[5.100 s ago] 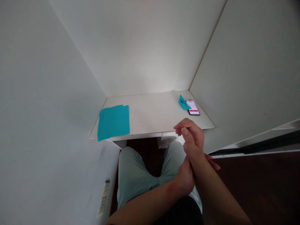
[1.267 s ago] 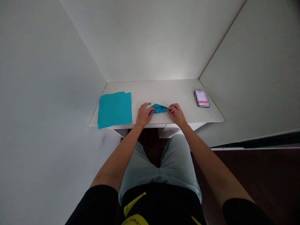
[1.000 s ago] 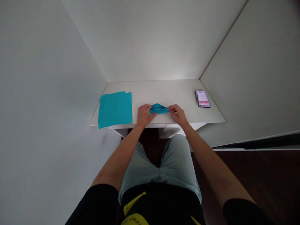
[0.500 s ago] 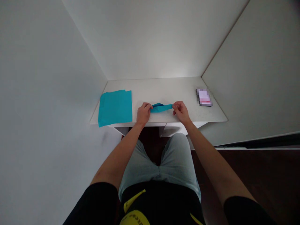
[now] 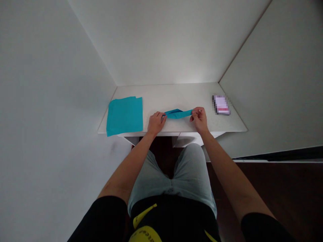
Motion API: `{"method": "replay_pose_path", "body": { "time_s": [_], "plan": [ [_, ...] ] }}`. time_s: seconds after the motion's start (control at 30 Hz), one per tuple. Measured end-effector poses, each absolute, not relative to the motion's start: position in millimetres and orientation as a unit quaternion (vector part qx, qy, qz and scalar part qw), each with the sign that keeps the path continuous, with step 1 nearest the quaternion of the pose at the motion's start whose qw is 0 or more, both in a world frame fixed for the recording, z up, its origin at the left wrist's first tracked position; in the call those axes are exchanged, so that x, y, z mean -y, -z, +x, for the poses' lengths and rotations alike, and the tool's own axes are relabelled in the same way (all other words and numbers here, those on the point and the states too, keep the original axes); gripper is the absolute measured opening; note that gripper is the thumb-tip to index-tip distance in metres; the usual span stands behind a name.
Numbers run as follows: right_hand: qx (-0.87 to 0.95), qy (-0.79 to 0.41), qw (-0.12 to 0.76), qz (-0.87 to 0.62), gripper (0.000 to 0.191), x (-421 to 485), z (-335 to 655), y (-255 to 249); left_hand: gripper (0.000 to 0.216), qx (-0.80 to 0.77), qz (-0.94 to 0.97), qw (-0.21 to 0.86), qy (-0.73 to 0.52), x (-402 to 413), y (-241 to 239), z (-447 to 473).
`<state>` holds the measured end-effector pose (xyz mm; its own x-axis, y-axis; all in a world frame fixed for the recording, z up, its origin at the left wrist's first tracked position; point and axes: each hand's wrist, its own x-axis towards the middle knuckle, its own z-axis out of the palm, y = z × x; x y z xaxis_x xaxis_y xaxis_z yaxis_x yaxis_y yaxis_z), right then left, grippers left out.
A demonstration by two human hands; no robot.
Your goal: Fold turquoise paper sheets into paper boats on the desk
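A folded strip of blue paper stretches between my two hands, just above or on the white desk; which of the two is hard to tell. Its upper layer opens in a low peak near the middle. My left hand is closed on the strip's left end, fingertips pinching it. At the other end, my right hand pinches the tip between thumb and fingers. Left of my left hand lies a stack of flat blue paper sheets, slightly out of line and overhanging the front edge.
The white desk fits between walls on the left, back and right. A blurred-out phone-like object lies at the desk's right side. A drawer sits below the front edge, above my knees.
My right hand has moved a little right and slightly up with its end of the paper strip. My left hand has shifted slightly; both still hold the strip.
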<state>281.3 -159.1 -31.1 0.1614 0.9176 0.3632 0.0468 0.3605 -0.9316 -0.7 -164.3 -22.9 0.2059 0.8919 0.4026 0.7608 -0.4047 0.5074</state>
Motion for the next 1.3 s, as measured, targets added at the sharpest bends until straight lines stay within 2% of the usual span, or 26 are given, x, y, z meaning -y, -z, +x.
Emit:
{"method": "replay_pose_path", "body": {
  "time_s": [0.2,0.33,0.4,0.47,0.6,0.73,0.83,1.03,1.17,1.3],
  "plan": [
    [0.521,-0.333,0.647,-0.445,0.051,156.9,281.4,33.6,0.011,-0.493,0.797,0.093,-0.336,167.6,21.6,-2.1],
    [0.547,-0.300,0.626,-0.467,0.045,156.4,278.5,35.1,0.009,-0.480,0.809,0.104,-0.324,167.7,24.2,-2.6],
    [0.567,-0.241,0.607,-0.503,0.042,159.3,276.9,33.2,0.009,-0.482,0.808,0.106,-0.321,167.3,25.6,-2.5],
    [0.595,-0.133,0.576,-0.545,0.044,166.1,273.7,27.9,0.009,-0.485,0.806,0.105,-0.321,166.8,26.8,-2.2],
    [0.692,0.062,0.464,-0.549,0.035,189.6,251.4,8.5,0.014,-0.487,0.806,0.106,-0.321,165.5,29.9,-1.6],
    [0.784,0.089,0.308,-0.531,0.026,201.9,214.5,-9.0,0.016,-0.483,0.808,0.108,-0.320,163.7,32.2,-0.9],
    [0.791,0.105,0.237,-0.554,0.023,192.8,200.7,-13.0,0.015,-0.482,0.806,0.110,-0.325,163.8,31.2,-0.4],
    [0.801,0.112,0.163,-0.565,0.012,173.0,208.9,-10.9,0.019,-0.480,0.804,0.119,-0.329,168.1,25.9,-0.1],
    [0.812,0.087,0.136,-0.561,0.013,174.0,209.4,-14.8,0.020,-0.486,0.802,0.117,-0.327,170.6,23.2,1.3],
    [0.829,0.089,0.107,-0.542,0.017,178.2,208.1,-20.6,0.031,-0.508,0.797,0.103,-0.310,172.2,19.6,3.0]
  ]
}}
